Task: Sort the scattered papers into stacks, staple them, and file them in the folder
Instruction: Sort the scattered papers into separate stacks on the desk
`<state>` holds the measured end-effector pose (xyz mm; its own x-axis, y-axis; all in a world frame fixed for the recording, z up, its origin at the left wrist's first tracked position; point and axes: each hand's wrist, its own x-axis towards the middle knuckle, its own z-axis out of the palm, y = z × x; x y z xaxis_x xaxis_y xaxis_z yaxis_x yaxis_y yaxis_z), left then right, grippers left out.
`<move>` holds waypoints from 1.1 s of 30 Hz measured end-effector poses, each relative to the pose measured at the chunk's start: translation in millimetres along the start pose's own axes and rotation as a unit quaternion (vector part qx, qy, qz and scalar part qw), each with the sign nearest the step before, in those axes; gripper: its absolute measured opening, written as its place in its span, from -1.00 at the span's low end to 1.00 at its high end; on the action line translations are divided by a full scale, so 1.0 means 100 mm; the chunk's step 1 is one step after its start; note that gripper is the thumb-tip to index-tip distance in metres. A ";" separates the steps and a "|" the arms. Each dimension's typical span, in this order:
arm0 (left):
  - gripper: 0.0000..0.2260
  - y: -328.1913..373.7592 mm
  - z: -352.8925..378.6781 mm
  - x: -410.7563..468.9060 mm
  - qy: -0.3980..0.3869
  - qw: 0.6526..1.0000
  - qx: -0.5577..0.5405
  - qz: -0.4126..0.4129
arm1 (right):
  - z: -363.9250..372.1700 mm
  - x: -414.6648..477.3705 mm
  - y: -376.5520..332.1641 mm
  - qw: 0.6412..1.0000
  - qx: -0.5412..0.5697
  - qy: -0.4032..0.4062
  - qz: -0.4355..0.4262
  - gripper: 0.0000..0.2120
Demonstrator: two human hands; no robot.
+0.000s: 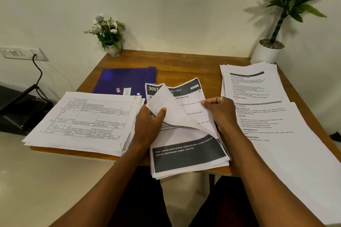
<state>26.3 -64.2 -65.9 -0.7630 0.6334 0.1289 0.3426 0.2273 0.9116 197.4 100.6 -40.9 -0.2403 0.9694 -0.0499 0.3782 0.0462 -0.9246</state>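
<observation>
The dark-bannered stack (188, 155) sits centre at the table's (184, 62) near edge, top sheet (177, 114) peeled up. The left hand (147, 125) pinches that sheet's corner under its thumb, and the right hand (221, 112) curls its fingers together on the stack's right edge. Blue folder (125, 79) at eleven o'clock, gridded pile (83, 121) at nine, more piles (252, 83) at two and three.

A brown wooden worktop (184, 64) carried several paper piles. At centre, a white paper stack with dark grey banners (188, 155) overhung the near edge. The person's left grip (149, 123) pinched the top sheet (177, 114) by a corner, holding it lifted in a curl. The right grip (219, 112), wearing a ring (222, 97), curled over the stack's right edge. A pile of printed tables (83, 121) lay to the left, a blue plastic folder (127, 79) behind, and two text piles (251, 83) to the right.
</observation>
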 end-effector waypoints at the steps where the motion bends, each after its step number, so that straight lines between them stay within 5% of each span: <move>1: -0.71 0.05 0.00 -0.02 0.004 1.000 -0.008 0.004 | -0.01 -0.01 -0.01 1.000 -0.001 0.009 -0.006 -0.87; 11: -0.75 0.32 0.11 -0.01 0.028 0.996 -0.048 0.066 | -0.15 -0.06 -0.25 0.996 0.024 0.036 -0.073 -0.86; 18: -0.48 0.45 0.03 -0.02 -0.094 0.989 -0.090 -0.074 | -0.14 -0.09 -0.39 0.995 0.016 0.018 -0.097 -0.92; 24: -0.41 0.47 -0.09 -0.06 -0.126 0.966 -0.157 -0.163 | -0.15 -0.18 -0.34 0.996 0.029 -0.050 -0.069 -0.51; 28: -0.71 0.54 -0.39 0.07 -0.081 0.988 -0.115 -0.064 | -0.30 -0.17 -0.44 0.996 0.033 -0.004 -0.085 -0.52; 33: -0.53 0.39 -0.79 0.45 -0.011 0.998 -0.061 -0.028 | -0.43 -0.13 -0.55 0.987 0.081 0.068 -0.119 -0.62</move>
<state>-38.0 -85.8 6.1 -0.7664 0.6386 0.0693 0.2295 0.1715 0.9581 217.8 96.2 27.2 -0.1785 0.9596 0.2176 0.1744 0.2485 -0.9528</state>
